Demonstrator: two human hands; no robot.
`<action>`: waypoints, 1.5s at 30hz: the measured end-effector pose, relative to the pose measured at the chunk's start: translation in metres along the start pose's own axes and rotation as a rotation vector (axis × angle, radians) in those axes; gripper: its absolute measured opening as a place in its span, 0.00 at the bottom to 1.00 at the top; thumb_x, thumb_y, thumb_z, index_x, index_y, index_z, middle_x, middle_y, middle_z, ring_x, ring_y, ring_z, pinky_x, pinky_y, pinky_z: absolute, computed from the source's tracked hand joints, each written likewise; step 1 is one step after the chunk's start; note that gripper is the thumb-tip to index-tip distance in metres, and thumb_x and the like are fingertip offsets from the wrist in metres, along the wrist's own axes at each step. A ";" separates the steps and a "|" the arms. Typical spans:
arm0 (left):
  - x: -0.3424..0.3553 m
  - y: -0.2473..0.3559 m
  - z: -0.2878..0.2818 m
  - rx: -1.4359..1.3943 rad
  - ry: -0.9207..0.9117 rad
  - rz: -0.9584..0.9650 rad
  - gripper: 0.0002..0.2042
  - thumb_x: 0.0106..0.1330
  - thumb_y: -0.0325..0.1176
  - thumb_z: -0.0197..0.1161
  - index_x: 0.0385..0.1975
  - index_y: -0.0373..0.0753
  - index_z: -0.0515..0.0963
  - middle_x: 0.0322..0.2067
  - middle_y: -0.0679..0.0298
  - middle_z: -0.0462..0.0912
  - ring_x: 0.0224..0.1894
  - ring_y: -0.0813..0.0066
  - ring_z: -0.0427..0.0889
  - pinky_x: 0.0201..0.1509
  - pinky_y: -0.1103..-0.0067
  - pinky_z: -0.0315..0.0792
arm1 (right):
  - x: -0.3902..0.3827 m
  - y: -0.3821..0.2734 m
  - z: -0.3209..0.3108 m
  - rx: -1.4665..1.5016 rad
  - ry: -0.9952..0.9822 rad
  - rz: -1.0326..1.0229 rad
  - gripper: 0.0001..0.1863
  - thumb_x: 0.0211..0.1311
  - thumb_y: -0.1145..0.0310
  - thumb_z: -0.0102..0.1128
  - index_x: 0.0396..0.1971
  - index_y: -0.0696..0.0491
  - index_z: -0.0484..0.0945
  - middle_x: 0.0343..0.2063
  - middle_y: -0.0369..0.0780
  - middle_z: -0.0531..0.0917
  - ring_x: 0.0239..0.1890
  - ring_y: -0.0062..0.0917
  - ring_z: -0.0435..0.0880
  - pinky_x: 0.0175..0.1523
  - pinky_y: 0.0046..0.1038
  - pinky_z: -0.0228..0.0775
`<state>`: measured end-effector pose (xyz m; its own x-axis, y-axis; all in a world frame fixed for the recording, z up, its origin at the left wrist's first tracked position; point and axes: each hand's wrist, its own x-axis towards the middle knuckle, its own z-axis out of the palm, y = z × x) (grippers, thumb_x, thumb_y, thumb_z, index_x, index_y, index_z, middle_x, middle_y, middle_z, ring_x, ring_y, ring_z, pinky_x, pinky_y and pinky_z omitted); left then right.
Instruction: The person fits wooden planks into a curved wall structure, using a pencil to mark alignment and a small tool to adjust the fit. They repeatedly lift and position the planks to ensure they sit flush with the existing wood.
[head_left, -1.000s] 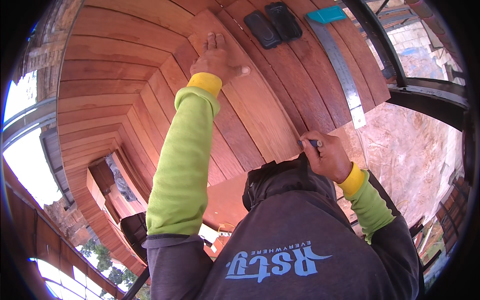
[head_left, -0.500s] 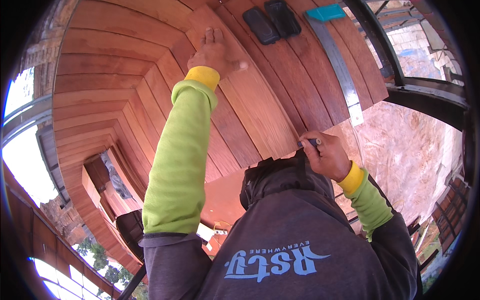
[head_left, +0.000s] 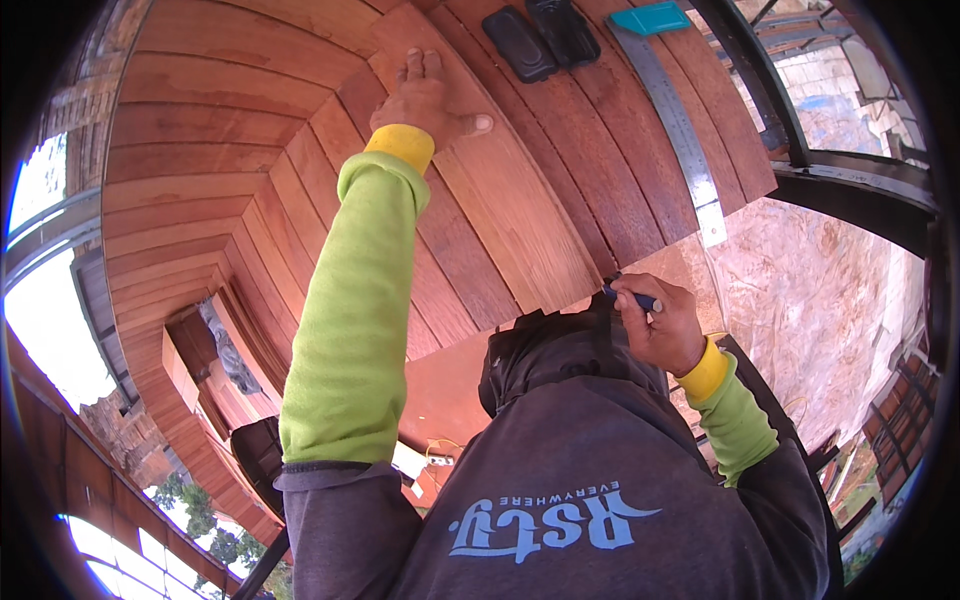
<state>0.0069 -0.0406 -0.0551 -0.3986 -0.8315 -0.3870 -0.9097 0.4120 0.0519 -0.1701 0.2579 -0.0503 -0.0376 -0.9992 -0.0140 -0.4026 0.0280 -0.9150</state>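
My left hand (head_left: 424,98) lies flat with its fingers spread on a loose reddish-brown wooden plank (head_left: 515,205). This plank rests on top of the row of boards and runs from the far middle toward me. In my right hand (head_left: 668,322) is a dark blue pen or marker (head_left: 640,298), pinched between thumb and fingers. Its tip is beside the plank's near right corner; whether it touches the wood I cannot tell. To the right, a try square with a teal handle (head_left: 650,20) and a metal blade (head_left: 685,145) lies across the boards.
Two black oblong objects (head_left: 520,45) sit on the boards at the far side. Fitted boards (head_left: 200,130) turn a mitred corner on the left. Black metal framing (head_left: 770,90) stands at the right, above pale, wrinkled ground (head_left: 800,300). A recessed opening (head_left: 205,345) shows at left.
My right hand has shifted slightly to the right and down, tilting the pen so more of its barrel shows. My left hand stays on the plank, its thumb reaching slightly lower.
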 end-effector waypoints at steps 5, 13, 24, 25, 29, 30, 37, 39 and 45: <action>-0.002 0.004 -0.004 -0.010 -0.023 -0.015 0.54 0.46 0.59 0.71 0.69 0.42 0.47 0.71 0.59 0.44 0.72 0.61 0.47 0.66 0.57 0.62 | 0.007 0.009 0.010 0.054 0.020 0.009 0.07 0.59 0.77 0.58 0.37 0.59 0.74 0.30 0.46 0.81 0.29 0.41 0.83 0.31 0.32 0.74; -0.005 0.004 -0.006 0.024 -0.024 0.018 0.56 0.47 0.60 0.70 0.69 0.34 0.46 0.70 0.50 0.44 0.72 0.54 0.47 0.71 0.66 0.55 | 0.033 0.011 0.017 0.013 0.068 -0.108 0.05 0.60 0.76 0.57 0.36 0.58 0.74 0.28 0.46 0.80 0.26 0.43 0.81 0.30 0.33 0.72; -0.006 0.006 -0.010 -0.005 -0.045 0.007 0.56 0.47 0.58 0.70 0.69 0.34 0.45 0.71 0.51 0.43 0.72 0.56 0.46 0.71 0.68 0.54 | 0.047 0.013 0.019 0.013 0.088 -0.111 0.04 0.61 0.75 0.56 0.35 0.57 0.74 0.25 0.48 0.79 0.28 0.45 0.80 0.29 0.36 0.71; -0.008 0.006 -0.010 -0.004 -0.050 -0.002 0.56 0.47 0.58 0.70 0.69 0.34 0.45 0.71 0.50 0.43 0.72 0.56 0.46 0.71 0.67 0.54 | 0.037 0.012 0.018 0.015 0.087 -0.116 0.04 0.61 0.75 0.56 0.35 0.57 0.74 0.25 0.48 0.79 0.27 0.45 0.81 0.29 0.36 0.71; -0.008 0.008 -0.012 0.007 -0.051 -0.008 0.55 0.47 0.58 0.70 0.69 0.34 0.45 0.71 0.50 0.43 0.72 0.55 0.46 0.71 0.67 0.54 | 0.027 0.007 0.013 0.004 0.054 -0.081 0.04 0.60 0.76 0.56 0.35 0.58 0.74 0.26 0.48 0.80 0.27 0.44 0.81 0.29 0.35 0.72; -0.008 0.007 -0.011 0.010 -0.048 -0.007 0.55 0.47 0.58 0.70 0.69 0.34 0.45 0.71 0.50 0.43 0.72 0.55 0.47 0.71 0.66 0.54 | 0.037 0.006 0.013 0.004 0.047 -0.087 0.04 0.60 0.75 0.56 0.35 0.58 0.74 0.26 0.48 0.80 0.27 0.45 0.81 0.29 0.35 0.72; -0.003 0.005 -0.004 -0.014 -0.007 -0.013 0.54 0.46 0.57 0.72 0.69 0.41 0.47 0.71 0.58 0.44 0.72 0.60 0.48 0.65 0.58 0.63 | 0.109 0.021 0.031 0.052 0.154 -0.224 0.05 0.61 0.74 0.56 0.34 0.58 0.74 0.24 0.50 0.78 0.25 0.46 0.78 0.28 0.35 0.70; -0.001 0.004 -0.002 -0.008 0.005 -0.004 0.54 0.46 0.57 0.71 0.69 0.41 0.47 0.71 0.58 0.44 0.72 0.61 0.48 0.65 0.58 0.63 | 0.110 0.020 0.029 0.068 0.148 -0.215 0.04 0.61 0.74 0.56 0.34 0.58 0.74 0.24 0.50 0.78 0.25 0.46 0.78 0.28 0.35 0.70; -0.005 0.006 -0.007 0.008 -0.034 0.011 0.55 0.47 0.59 0.70 0.69 0.34 0.45 0.70 0.49 0.44 0.72 0.55 0.46 0.71 0.66 0.54 | 0.067 0.011 0.018 0.005 0.067 -0.107 0.04 0.60 0.75 0.56 0.34 0.58 0.73 0.25 0.49 0.79 0.25 0.45 0.79 0.29 0.35 0.71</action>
<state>0.0027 -0.0372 -0.0462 -0.4042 -0.8139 -0.4174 -0.9043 0.4241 0.0490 -0.1606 0.1908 -0.0684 -0.0556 -0.9924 0.1101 -0.4030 -0.0786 -0.9118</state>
